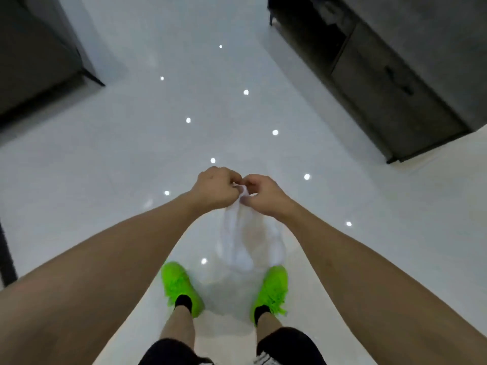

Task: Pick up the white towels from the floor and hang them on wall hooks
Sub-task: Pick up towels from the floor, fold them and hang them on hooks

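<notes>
Reaching out past two bare forearms, left hand [214,188] and right hand [263,196] almost touching, both pinching one top edge of a white towel [247,241] dangling below them above green shoes [181,288], best sliding apart, keeping it clear of the glossy floor [105,180].

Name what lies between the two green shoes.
In the head view, the white towel hangs between the green shoes, above bare glossy floor.

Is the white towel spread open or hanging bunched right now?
Bunched. The left hand and right hand pinch the white towel together at its top, and it hangs in loose folds above the green shoes.
</notes>
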Available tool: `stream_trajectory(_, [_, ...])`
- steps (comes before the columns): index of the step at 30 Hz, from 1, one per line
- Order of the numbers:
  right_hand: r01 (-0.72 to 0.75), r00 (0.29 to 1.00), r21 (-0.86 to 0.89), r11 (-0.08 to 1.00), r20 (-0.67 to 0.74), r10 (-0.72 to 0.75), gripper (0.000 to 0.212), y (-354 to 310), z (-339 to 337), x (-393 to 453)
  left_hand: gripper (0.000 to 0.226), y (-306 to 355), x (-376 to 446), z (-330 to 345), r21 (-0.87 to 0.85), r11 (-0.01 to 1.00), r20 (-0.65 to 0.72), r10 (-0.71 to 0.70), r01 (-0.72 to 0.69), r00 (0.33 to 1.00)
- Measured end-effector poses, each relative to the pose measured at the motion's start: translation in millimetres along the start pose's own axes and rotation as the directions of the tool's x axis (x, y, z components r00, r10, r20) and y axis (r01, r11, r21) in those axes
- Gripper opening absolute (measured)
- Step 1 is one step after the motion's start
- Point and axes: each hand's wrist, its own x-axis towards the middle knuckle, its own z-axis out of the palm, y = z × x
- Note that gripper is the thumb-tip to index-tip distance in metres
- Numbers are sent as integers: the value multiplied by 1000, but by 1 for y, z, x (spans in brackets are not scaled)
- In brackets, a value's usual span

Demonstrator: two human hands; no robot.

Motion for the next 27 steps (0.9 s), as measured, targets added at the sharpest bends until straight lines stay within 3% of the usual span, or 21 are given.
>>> stream_trajectory(3, [89, 984, -83, 993, -146, -100, 14, -69, -72, -48, 21, 83, -19, -81, 32, 995, -101, 95, -92, 990])
stream_trajectory(6, [165, 945, -208, 964, -248, -215, 19, -119, -137, -96, 14, 154, -37, -142, 142, 971, -206, 217, -190, 954])
stream_trajectory(11, [148, 879, -414, 898, -361, -311, 33, -167, -229, -160, 20, 249, -57, -209, 374, 882, -400, 432, -286, 808])
stream_trajectory(16, [-58, 812, -603, 796, -492, -314, 27, -157, -307, -202, 18, 311, -58, -261, 334, 892, -600, 450, -304, 661])
stream_trajectory(20, [-310, 721, -519, 797, -674, -158, 13, -122, -369, -230, 21, 358, -39, -298, 184, 934, -744, 335, -305, 578])
stream_trajectory(22, [-278, 657, -376, 884, -746, -111, 14, -114, -401, -240, 23, 384, -21, -308, 184, 946, -748, 310, -265, 587])
stream_trajectory(24, [-124, 596, -228, 966, -795, -111, 14, -124, -431, -244, 22, 415, 1, -311, 257, 943, -679, 332, -212, 655])
stream_trajectory(25, [-14, 577, -162, 987, -807, -125, 13, -135, -444, -245, 24, 432, 13, -309, 278, 925, -592, 376, -258, 712])
stream_trajectory(27, [187, 562, -74, 980, -810, -169, 14, -166, -466, -243, 49, 472, 31, -298, 181, 843, -275, 538, -507, 796])
